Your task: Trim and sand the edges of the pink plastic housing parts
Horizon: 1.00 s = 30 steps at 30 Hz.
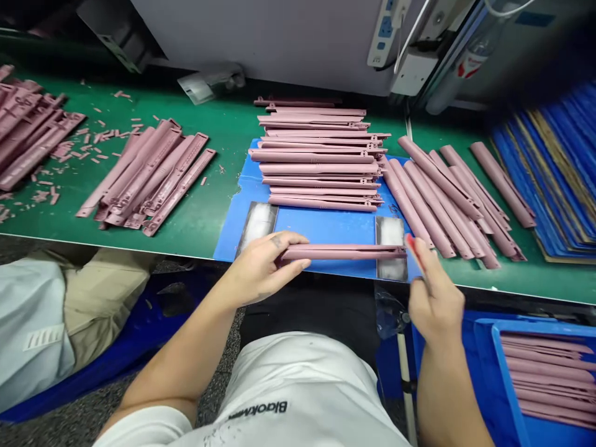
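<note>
My left hand (265,267) grips the left end of a long pink plastic part (344,251), thumb below and fingers above. The part lies level over the near edge of a blue sheet (326,226) that has a grey-white pad on each side. Closed around a small red-tipped tool (413,247), my right hand (436,292) is beside the part's right end; the tool's kind is unclear, and whether it touches the part I cannot tell. Beyond them, a row of similar pink parts (321,167) lies stacked on the sheet.
More pink parts lie loose to the right (447,205) and left (149,174), with small pink scraps (93,139) nearby. Blue sheets (554,174) are piled at right. A blue crate (505,372) of parts stands below. Another person (60,310) sits at left.
</note>
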Motion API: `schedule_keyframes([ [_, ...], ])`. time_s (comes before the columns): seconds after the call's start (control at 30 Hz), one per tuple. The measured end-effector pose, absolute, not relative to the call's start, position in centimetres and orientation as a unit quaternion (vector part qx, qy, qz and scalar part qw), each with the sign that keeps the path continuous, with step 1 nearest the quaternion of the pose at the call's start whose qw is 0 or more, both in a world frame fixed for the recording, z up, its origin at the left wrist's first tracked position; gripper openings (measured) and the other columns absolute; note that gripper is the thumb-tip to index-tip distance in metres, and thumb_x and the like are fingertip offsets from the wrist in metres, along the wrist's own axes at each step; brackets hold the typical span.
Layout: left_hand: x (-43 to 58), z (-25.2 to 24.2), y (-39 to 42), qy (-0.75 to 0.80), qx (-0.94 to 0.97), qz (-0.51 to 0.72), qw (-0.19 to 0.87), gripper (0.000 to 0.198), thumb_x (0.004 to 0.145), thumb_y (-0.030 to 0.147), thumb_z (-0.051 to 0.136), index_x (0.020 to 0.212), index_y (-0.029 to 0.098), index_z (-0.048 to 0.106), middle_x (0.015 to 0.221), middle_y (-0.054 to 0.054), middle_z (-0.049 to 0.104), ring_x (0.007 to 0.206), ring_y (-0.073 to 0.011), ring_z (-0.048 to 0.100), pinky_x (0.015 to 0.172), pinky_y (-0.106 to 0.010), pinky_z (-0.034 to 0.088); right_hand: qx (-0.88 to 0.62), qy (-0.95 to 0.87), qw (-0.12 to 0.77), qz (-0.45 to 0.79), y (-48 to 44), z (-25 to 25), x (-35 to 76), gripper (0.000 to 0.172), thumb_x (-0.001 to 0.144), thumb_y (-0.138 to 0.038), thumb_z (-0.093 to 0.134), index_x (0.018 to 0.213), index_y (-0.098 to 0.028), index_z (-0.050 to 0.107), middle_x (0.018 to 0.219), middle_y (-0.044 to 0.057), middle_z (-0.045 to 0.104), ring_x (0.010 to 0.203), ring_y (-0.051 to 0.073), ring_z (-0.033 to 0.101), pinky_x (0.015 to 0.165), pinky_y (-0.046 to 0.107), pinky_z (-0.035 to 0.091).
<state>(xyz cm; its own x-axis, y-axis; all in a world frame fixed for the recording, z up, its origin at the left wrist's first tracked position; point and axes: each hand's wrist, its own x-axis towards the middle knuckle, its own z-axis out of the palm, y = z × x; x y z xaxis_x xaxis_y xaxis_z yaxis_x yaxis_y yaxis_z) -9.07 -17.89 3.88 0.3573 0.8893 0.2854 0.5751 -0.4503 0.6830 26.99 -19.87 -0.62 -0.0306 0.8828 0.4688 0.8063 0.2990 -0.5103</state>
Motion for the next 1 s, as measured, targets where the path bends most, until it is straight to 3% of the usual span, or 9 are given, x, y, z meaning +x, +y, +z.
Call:
schedule_keyframes([
  [0.1,-8.8,3.0,-20.4,0.474,0.730,0.423,0.252,0.026,0.095,0.030,0.079,0.119,0.019,0.073,0.098,-0.004,0.077,0.082,-0.0136,0.071,0.075,-0.024,0.057,-0.554,-0.784,0.281,0.007,-19.0,-0.7,24.4,0.072,0.098,-0.006,0.043,0.168,-0.022,0.045,0.160,0.014,0.060,0.150,0.034,0.056,0.129,0.066,0.040],
  [0.2,-7.3,2.9,-21.7,0.441,0.721,0.476,0.244,0.031,0.094,0.027,0.081,0.122,0.019,0.072,0.091,-0.002,0.074,0.075,-0.0116,0.067,0.070,-0.023,0.055,-0.549,-0.789,0.271,-0.047,-20.7,0.7,19.6,0.076,0.097,-0.003,0.043,0.172,-0.016,0.036,0.160,0.021,0.058,0.152,0.036,0.053,0.126,0.067,0.044],
  [0.27,-6.7,3.2,-22.3,0.409,0.735,0.484,0.239,0.021,0.098,0.025,0.075,0.118,0.019,0.071,0.088,-0.003,0.072,0.074,-0.0125,0.065,0.070,-0.024,0.056,-0.486,-0.820,0.302,-0.029,-22.7,2.1,16.3,0.080,0.097,-0.003,0.044,0.174,-0.018,0.031,0.163,0.018,0.055,0.157,0.033,0.047,0.128,0.061,0.044],
  [0.37,-6.5,3.6,-23.1,0.394,0.748,0.486,0.220,0.009,0.101,0.021,0.067,0.108,0.020,0.071,0.087,-0.004,0.072,0.077,-0.0151,0.067,0.071,-0.027,0.057,-0.358,-0.875,0.326,0.013,-23.6,2.5,14.6,0.078,0.097,-0.008,0.046,0.172,-0.027,0.036,0.165,0.008,0.055,0.160,0.028,0.042,0.132,0.056,0.040],
  [0.53,-6.8,3.1,-23.5,0.416,0.751,0.476,0.192,0.034,0.096,0.021,0.077,0.129,0.021,0.069,0.098,-0.005,0.076,0.079,-0.0146,0.070,0.072,-0.027,0.059,-0.572,-0.773,0.274,0.001,-19.9,-0.1,20.3,0.070,0.094,-0.005,0.037,0.161,-0.017,0.054,0.154,0.015,0.065,0.149,0.029,0.058,0.128,0.061,0.045],
  [0.63,-6.8,2.8,-23.5,0.406,0.755,0.480,0.185,0.038,0.095,0.019,0.078,0.131,0.022,0.068,0.102,-0.005,0.077,0.084,-0.0157,0.071,0.076,-0.028,0.060,-0.547,-0.797,0.256,0.002,-20.6,0.1,20.1,0.075,0.094,-0.005,0.040,0.167,-0.019,0.046,0.162,0.012,0.058,0.156,0.027,0.049,0.132,0.056,0.041],
  [0.73,-7.0,2.6,-23.7,0.429,0.745,0.478,0.183,0.038,0.093,0.016,0.079,0.129,0.023,0.069,0.103,-0.004,0.077,0.083,-0.0147,0.071,0.076,-0.027,0.059,-0.449,-0.850,0.277,0.014,-21.3,0.4,18.9,0.079,0.095,-0.004,0.040,0.172,-0.021,0.036,0.167,0.009,0.053,0.161,0.023,0.041,0.134,0.052,0.037],
  [0.9,-8.4,2.1,-23.3,0.477,0.735,0.434,0.210,0.029,0.095,0.020,0.077,0.123,0.021,0.070,0.106,-0.004,0.074,0.092,-0.0162,0.072,0.084,-0.028,0.060,-0.602,-0.769,0.215,0.011,-18.4,-1.3,23.4,0.067,0.093,-0.005,0.042,0.160,-0.009,0.054,0.157,0.019,0.062,0.151,0.030,0.056,0.131,0.059,0.039],
  [1.0,-9.4,1.6,-22.2,0.494,0.732,0.420,0.208,0.029,0.097,0.023,0.073,0.126,0.020,0.073,0.112,-0.008,0.073,0.103,-0.0193,0.072,0.094,-0.032,0.059,-0.592,-0.778,0.212,0.012,-17.7,-1.5,24.5,0.068,0.095,-0.005,0.042,0.162,-0.010,0.051,0.159,0.019,0.060,0.153,0.029,0.054,0.133,0.058,0.035],
])
